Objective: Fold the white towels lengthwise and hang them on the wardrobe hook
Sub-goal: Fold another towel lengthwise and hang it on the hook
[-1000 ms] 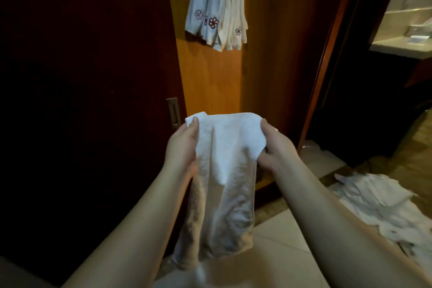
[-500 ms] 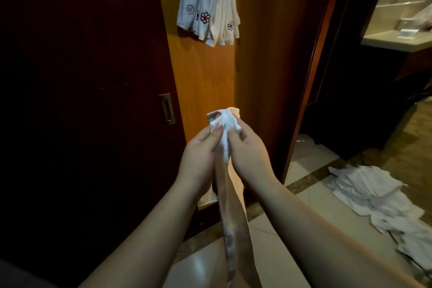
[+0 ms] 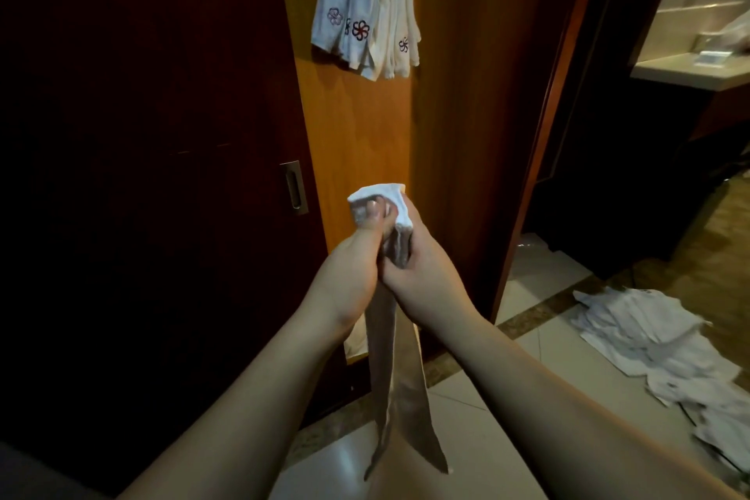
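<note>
Wardrobe door [image 3: 142, 175]: big dark panel filling the left of the frame, its metal pull [image 3: 294, 187] at centre left.
Wood panel [image 3: 357, 142]: lighter orange strip up the middle, right behind my hands.
Floor pile [image 3: 657, 349]: crumpled white towels heaped at the lower right, waiting their turn, well apart from me.
Hung towels [image 3: 365, 12]: a bunch of white ones with red flower marks, dangling at top centre; the hook itself is out of view above the frame edge.
Towel in hand [image 3: 391, 378]: folded narrow, hanging as a long strip from my grip at centre down toward the bottom of the frame.
Left hand [image 3: 349, 280]: thumb pressed over the bunched top edge, fingers curled round the strip.
Right hand [image 3: 422, 272]: clamped on the same top, palm to palm with the left, the cloth pinched between.
Risk, fold: I'd say the layers could slide apart if one hand lets go before the other has both edges.
Risk, hook: it looks crowded up there, so pushing this one on could knock a neighbour loose.
Risk, reach: the tail may swing and snag the pull.
</note>
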A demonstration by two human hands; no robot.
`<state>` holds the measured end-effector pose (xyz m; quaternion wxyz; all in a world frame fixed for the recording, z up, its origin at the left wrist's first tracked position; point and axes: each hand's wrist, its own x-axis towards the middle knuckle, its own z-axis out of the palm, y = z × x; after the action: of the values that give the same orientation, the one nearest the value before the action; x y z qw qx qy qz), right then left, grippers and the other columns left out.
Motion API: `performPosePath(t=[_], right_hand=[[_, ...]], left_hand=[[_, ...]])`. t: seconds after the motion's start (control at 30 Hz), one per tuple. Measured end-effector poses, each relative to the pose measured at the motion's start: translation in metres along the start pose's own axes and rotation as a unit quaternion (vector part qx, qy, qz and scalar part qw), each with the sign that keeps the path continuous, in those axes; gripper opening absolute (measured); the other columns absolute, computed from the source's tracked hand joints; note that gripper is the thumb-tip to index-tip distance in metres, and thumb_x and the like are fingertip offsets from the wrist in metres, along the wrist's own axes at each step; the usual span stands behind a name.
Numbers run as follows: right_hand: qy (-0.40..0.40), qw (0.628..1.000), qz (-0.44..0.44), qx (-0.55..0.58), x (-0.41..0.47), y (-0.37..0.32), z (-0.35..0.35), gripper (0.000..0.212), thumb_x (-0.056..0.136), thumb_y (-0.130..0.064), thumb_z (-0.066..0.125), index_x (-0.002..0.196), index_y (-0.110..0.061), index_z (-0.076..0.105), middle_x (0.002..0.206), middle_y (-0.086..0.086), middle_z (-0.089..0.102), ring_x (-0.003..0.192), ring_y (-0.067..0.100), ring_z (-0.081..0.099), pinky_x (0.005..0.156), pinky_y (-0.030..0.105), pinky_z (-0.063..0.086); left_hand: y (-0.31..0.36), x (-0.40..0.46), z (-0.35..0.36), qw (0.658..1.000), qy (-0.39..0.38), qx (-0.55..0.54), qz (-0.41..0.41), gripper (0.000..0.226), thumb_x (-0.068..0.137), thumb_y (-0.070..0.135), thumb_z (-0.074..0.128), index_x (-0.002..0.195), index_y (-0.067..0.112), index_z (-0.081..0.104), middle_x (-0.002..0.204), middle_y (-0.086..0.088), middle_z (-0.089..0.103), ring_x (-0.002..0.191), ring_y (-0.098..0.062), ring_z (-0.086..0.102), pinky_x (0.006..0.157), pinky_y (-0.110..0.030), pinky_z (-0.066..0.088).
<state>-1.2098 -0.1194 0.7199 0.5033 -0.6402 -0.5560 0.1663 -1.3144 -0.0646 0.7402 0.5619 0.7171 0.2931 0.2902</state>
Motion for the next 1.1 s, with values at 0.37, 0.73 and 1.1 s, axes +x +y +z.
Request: performPosePath(t=[0.37,0.73,1.1], right_hand=[[0.083,0.994,-0.039,0.060,0.010,0.006,-0.008,0.038,0.105,-0.020,0.047,0.142,-0.025,0.054,0.128,-0.018,0.063,0.111,-0.022,0.051,0.092,-0.001,0.038],[0.108,0.980,-0.042,0.162,0.025,-0.004,-0.037,0.027,0.095,-0.033,0.050,0.111,-0.045,0.068,0.112,-0.024,0.070,0.105,-0.001,0.066,0.083,0.015,0.052],[0.084,0.993,-0.030,0.081,0.027,0.007,-0.075,0.020,0.092,-0.044,0.050,0.094,-0.044,0.070,0.095,-0.026,0.072,0.089,-0.001,0.069,0.077,0.021,0.053]], left_hand=[[-0.006,-0.010,-0.019,0.987,0.104,-0.008,0.121,0.052,0.096,0.062,0.038,0.112,0.028,0.073,0.116,0.027,0.068,0.113,0.017,0.055,0.087,-0.001,0.041],[-0.014,-0.004,-0.076,0.915,0.104,0.353,0.165,0.029,0.081,0.053,0.063,0.110,0.050,0.058,0.107,0.026,0.043,0.107,-0.008,0.036,0.084,-0.017,0.033],[0.024,0.001,-0.125,0.858,0.092,0.448,0.234,0.011,0.089,0.027,0.073,0.099,0.032,0.069,0.096,0.018,0.049,0.099,-0.014,0.044,0.081,-0.024,0.034]])
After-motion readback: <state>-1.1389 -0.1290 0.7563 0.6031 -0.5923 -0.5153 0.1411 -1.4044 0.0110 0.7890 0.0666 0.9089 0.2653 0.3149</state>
